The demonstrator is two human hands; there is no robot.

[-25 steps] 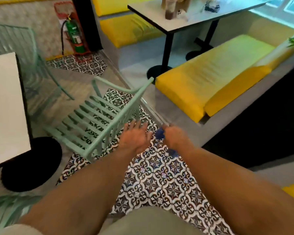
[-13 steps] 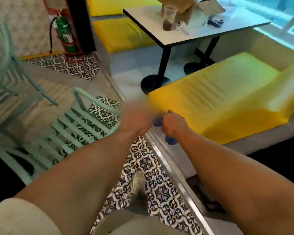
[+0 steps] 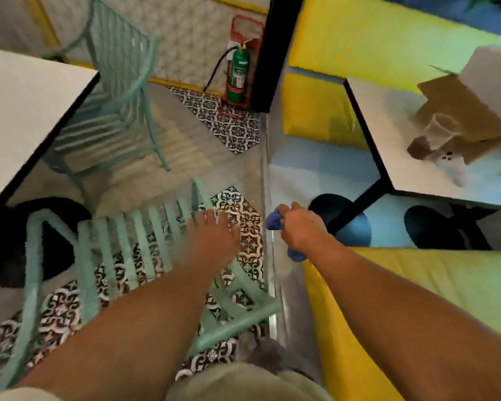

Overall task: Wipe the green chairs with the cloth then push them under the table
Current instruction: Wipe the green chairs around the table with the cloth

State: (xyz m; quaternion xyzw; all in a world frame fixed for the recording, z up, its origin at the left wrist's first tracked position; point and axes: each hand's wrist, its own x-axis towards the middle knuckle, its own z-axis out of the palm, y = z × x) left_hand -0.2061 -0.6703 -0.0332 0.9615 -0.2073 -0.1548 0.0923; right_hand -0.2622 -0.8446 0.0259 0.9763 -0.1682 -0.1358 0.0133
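Two green chairs stand by the white table (image 3: 21,117). The near chair (image 3: 145,250) lies directly below the person, its slatted seat facing up; the slats run away from the viewer toward the table, and one side rail runs off at lower right. The far chair (image 3: 119,91) sits beyond it, beside the table's edge and well apart from both hands; it is blurred.

The left hand (image 3: 211,241) is spread flat, fingers apart, over the far right corner of the near chair's seat; whether the palm presses on the slats or hovers just above them cannot be told. The right hand (image 3: 298,227) is closed in a fist around the blue cloth (image 3: 274,221), which bulges out at both ends of the fist. This hand hangs to the right of the chair, over the pale strip of floor beside the yellow bench (image 3: 417,285), touching neither.

The seat therefore lies left of the cloth hand and slightly nearer the viewer. Judged from this layout, wiping would call for the right hand to cross leftward onto the slats and stroke along their length, while the nearer left hand could steady the frame. The near chair is not yet under the table, whose black round base (image 3: 12,256) lies just left of it.
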